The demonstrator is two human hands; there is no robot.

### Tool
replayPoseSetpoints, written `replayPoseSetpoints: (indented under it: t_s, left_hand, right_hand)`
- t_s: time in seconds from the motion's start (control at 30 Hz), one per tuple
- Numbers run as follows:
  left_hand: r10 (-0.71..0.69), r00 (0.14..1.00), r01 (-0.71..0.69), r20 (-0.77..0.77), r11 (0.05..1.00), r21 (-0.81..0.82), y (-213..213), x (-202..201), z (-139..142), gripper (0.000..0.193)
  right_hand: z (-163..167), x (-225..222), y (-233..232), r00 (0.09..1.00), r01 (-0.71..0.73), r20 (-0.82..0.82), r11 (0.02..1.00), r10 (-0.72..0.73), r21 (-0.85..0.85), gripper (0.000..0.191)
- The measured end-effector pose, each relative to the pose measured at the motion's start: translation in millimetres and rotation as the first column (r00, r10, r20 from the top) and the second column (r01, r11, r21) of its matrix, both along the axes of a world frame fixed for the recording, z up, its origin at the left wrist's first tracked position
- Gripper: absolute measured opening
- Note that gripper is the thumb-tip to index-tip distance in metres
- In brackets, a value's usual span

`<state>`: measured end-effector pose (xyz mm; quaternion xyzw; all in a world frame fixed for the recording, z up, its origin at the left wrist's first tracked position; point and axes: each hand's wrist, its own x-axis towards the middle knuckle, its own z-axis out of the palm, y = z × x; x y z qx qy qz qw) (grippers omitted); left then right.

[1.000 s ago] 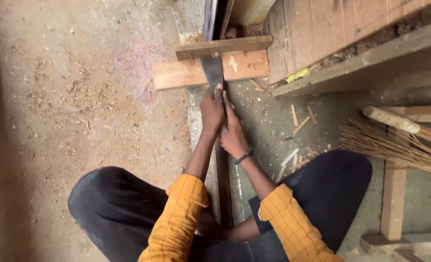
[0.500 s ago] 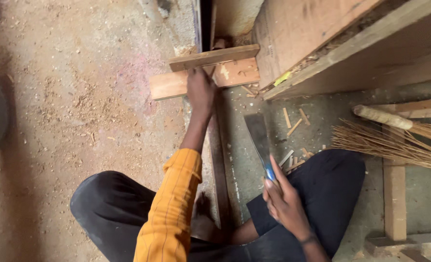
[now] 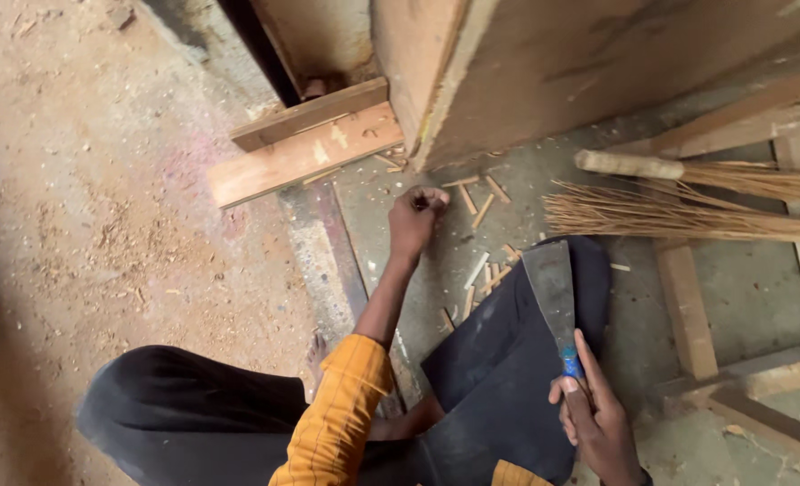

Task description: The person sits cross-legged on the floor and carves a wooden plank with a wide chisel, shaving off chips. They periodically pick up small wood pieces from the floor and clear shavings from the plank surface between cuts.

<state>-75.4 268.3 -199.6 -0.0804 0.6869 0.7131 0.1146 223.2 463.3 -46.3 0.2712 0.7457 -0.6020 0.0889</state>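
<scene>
The fingers (image 3: pixel 429 198) of my left hand (image 3: pixel 415 220) are curled in and pinched together at the tips on the concrete floor (image 3: pixel 733 297), among a scatter of small wood chips (image 3: pixel 481 211). I cannot tell whether they have hold of a chip; something small and dark shows between the fingertips, but it is too small to make out. The left arm, in an orange sleeve (image 3: pixel 337 414), reaches forward from my knees toward the plank.

My right hand (image 3: pixel 593 423) is closed around the blue handle (image 3: pixel 569 363) of a broad flat blade (image 3: pixel 551 283). The blade points away from me, its metal face up, lying over the dark trousers (image 3: pixel 499 369) on my right leg. The thumb lies along the handle, and the other fingers are wrapped beneath it.

Floor layout:
- A short wooden plank (image 3: pixel 305 153) lies across the metal strip (image 3: pixel 328 243) where the concrete meets the sandy ground (image 3: pixel 85 180). A darker batten (image 3: pixel 314 112) sits along its far edge.
- A large wooden panel (image 3: pixel 544 72) stands at the far edge of the floor, just beyond the chips.
- A straw broom (image 3: pixel 688 202) lies near the right edge of the floor, over a wooden frame (image 3: pixel 688 315).
- More chips lie between my left hand and the blade.
</scene>
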Motion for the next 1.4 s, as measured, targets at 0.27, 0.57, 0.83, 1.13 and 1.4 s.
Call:
replayPoseSetpoints:
  t_s: [0.27,0.57,0.83,1.13,1.4]
  left_hand:
    - [-0.443,0.866,0.16,-0.233,0.685,-0.711,40.2,68.3,-11.3,0.022]
    - [-0.596,0.797,0.345,-0.092,0.576,-0.741,39.9,90.4,-28.1,0.029]
    - [-0.519,0.798,0.279,-0.307,0.769,-0.575,13.9,87.6,10.8,0.026]
    - [0.359,0.849,-0.48,-0.388,0.831,-0.281,-114.2,-4.1,49.4,0.013]
    - [0.21,0.809,-0.528,-0.549,0.67,-0.522,-140.4,-56.0,32.0,0.018]
  right_hand:
    - [-3.8,-3.5,3.6,0.989,0.105,-0.096,0.987,-0.117,-0.119,0.065]
    - [0.3,-6.5,9.3,0.985,0.059,-0.148,0.979,-0.089,-0.198,0.064]
    - [-9.9,-8.0,10.9,0.986,0.043,-0.15,0.976,-0.076,-0.211,0.064]
    - [-32.2,-9.0,17.5,0.993,0.091,-0.055,0.972,-0.105,-0.216,0.067]
    - [-46.5,-15.7,23.9,0.996,0.082,0.046,0.988,-0.076,-0.133,0.066]
